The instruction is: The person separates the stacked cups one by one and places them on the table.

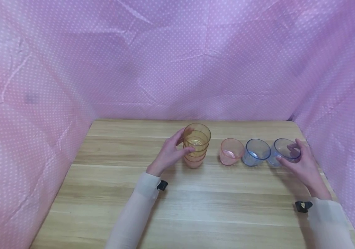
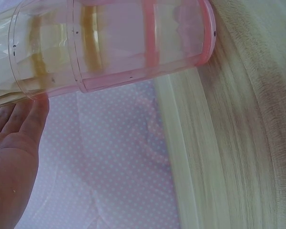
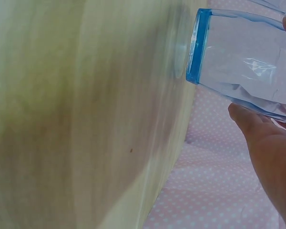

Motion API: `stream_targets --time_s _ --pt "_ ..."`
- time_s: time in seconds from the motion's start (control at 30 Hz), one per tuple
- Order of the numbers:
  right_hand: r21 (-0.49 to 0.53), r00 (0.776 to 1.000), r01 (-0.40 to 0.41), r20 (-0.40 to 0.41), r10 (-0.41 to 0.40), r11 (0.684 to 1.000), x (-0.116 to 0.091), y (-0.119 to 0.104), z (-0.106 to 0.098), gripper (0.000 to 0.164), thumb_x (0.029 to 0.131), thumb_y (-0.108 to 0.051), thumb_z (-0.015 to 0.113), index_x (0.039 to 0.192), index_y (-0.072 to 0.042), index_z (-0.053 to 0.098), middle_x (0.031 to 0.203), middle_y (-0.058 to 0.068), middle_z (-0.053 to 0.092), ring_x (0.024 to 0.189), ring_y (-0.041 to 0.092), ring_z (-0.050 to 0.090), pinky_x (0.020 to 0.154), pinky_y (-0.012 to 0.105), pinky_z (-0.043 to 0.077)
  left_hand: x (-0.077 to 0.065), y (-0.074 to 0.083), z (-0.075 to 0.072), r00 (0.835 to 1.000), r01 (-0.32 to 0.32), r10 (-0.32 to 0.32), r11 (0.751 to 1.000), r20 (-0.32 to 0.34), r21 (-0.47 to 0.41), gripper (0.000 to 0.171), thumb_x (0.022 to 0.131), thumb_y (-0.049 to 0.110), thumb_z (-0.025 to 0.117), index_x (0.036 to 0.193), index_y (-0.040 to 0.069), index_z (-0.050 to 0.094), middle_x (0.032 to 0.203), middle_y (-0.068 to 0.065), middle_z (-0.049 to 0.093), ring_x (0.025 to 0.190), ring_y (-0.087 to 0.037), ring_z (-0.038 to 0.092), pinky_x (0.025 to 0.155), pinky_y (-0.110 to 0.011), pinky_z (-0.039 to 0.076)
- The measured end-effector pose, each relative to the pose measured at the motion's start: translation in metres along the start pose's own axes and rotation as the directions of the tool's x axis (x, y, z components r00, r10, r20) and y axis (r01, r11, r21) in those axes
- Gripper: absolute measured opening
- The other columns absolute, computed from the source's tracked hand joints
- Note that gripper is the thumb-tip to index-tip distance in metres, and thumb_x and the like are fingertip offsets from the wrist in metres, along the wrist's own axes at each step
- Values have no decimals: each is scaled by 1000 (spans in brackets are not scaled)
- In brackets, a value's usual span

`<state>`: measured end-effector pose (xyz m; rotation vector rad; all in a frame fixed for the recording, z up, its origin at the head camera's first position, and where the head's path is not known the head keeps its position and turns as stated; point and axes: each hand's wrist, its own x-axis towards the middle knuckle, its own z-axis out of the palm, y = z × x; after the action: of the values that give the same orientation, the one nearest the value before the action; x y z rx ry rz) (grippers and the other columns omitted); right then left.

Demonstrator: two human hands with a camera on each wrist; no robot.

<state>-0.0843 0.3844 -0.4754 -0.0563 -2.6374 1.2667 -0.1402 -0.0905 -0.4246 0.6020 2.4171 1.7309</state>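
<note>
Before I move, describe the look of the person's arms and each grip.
A long off-white left sleeve and matching right sleeve reach the wrists. A small black object sits by the left wrist, another by the right. The left grip and right grip are ungloved.

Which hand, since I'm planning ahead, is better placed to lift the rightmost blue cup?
Right hand, probably: it grips that blue cup from the right, while the left hand, farther off, holds the stacked cups.
</note>
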Motion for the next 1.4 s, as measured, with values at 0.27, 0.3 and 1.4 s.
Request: stream_targets --time_s 0.27,0.3,1.4 --pt "-22 999 15 40 -14 1000 -3 5 -3 104 88 -16 84 162 5 14 132 16 50 104 -17 44 85 -5 35 2 -1 0 1000 -20 20 1000 10 -2 79 89 29 83 157 20 45 155 -8 52 139 -33 52 119 -45 41" --pt "-28 999 20 42 -19 999 -3 5 -3 104 88 -16 84 162 6 14 133 19 50 104 -17 44 85 -5 34 2 -1 0 1000 -22 22 1000 11 -3 78 89 29 83 157 20 45 155 -8 52 139 -32 52 119 -44 41" --pt "147 997 -44 -61 54 988 -20 -18 -16 73 105 -10 61 165 -8 19 168 9 30 145 4 35 114 6 28 1 -4 1 998 -59 58 998 -5 -33 78 88 22 83 156 16 46 153 -8 54 139 -31 53 119 -42 41"
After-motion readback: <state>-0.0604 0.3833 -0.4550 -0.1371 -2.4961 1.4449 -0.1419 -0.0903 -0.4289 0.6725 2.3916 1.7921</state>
